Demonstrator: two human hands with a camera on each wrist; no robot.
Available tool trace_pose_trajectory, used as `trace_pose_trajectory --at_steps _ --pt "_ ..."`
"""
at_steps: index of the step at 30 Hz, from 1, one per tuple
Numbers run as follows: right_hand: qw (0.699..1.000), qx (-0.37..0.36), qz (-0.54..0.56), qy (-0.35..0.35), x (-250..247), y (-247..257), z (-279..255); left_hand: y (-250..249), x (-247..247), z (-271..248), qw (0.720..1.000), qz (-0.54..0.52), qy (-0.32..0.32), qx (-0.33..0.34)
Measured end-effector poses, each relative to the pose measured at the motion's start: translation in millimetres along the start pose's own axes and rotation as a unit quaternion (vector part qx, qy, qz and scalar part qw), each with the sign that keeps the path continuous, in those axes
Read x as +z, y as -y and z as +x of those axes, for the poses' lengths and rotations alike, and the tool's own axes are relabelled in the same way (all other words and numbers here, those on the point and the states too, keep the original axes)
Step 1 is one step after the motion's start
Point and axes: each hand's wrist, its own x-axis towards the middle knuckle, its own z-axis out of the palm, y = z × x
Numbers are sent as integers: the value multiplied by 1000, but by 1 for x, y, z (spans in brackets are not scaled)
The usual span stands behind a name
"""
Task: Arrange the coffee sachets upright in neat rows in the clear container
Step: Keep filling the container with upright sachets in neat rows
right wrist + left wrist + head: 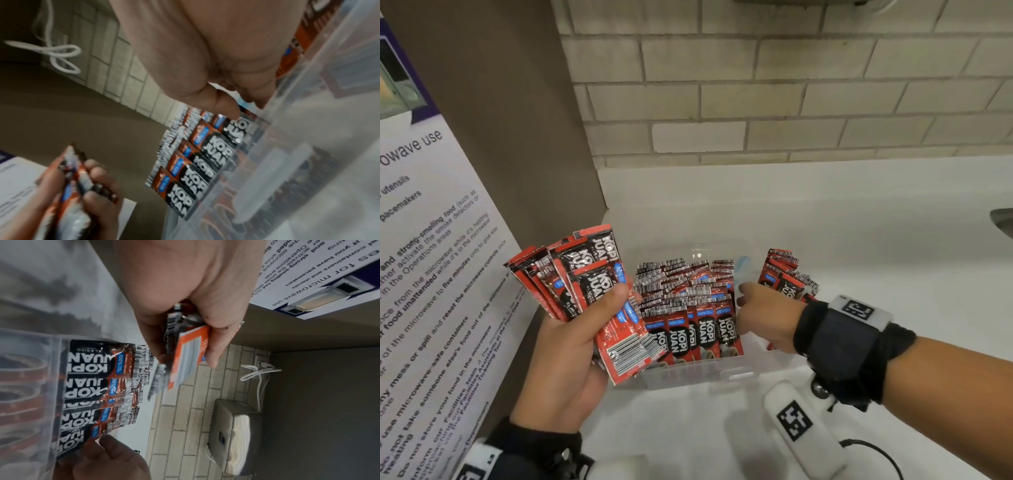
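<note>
My left hand grips a fanned bundle of red-and-black coffee sachets just left of the clear container. Inside the container, several rows of sachets stand upright, with their barcoded tops up. My right hand is at the container's right wall beside a blue latch. Its thumb lies inside against the rightmost sachet, and its fingers curl over the rim. More sachets stand right of that hand; I cannot tell whether they are inside the container.
The container sits on a white counter against a brick wall. A microwave-use poster on a brown panel closes off the left. A steel dispenser and a white cable hang on the wall above.
</note>
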Motion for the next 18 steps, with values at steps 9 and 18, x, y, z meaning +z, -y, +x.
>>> trace_pose_trajectory --at_steps 9,18 --pt "951 -290 -44 -97 -21 17 -44 11 21 -2 1000 -24 6 -13" --pt "896 -432 -47 -88 -1 16 -42 27 78 -4 996 -52 -66 22"
